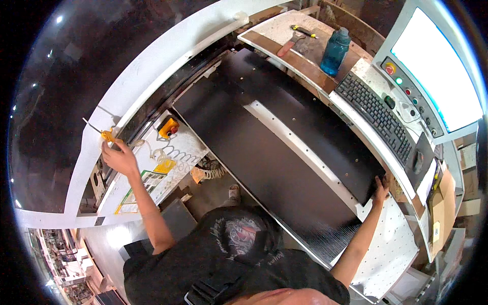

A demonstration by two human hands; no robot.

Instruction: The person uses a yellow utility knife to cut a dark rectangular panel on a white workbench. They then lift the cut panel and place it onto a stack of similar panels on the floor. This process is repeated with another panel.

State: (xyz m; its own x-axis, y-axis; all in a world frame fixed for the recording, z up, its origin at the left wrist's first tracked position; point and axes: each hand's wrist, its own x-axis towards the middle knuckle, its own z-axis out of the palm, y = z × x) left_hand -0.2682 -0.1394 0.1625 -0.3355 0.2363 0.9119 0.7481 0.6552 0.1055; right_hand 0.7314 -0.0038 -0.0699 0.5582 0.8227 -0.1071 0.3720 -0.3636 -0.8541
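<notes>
My left hand (121, 158) is closed round a yellow air blow gun (107, 135) with a thin metal nozzle pointing up and left. A clear coiled hose (175, 154) trails near it. At the right, my right hand (380, 189) grips the near right corner of a narrow black panel (305, 119). A wider black panel (269, 157) lies alongside, closer to my body. Between the two panels runs a strip of the white table (310, 155), dotted with holes. The underside of the right hand's grip is hidden.
Beyond the panels a side shelf carries a blue bottle (335, 52), a scraper (291, 44), a yellow-black cutter (303, 31), a keyboard (375, 114) and a mouse (418, 163). A monitor with buttons (437, 71) stands right. A yellow emergency-stop box (168, 127) sits beside the white machine frame (96, 137).
</notes>
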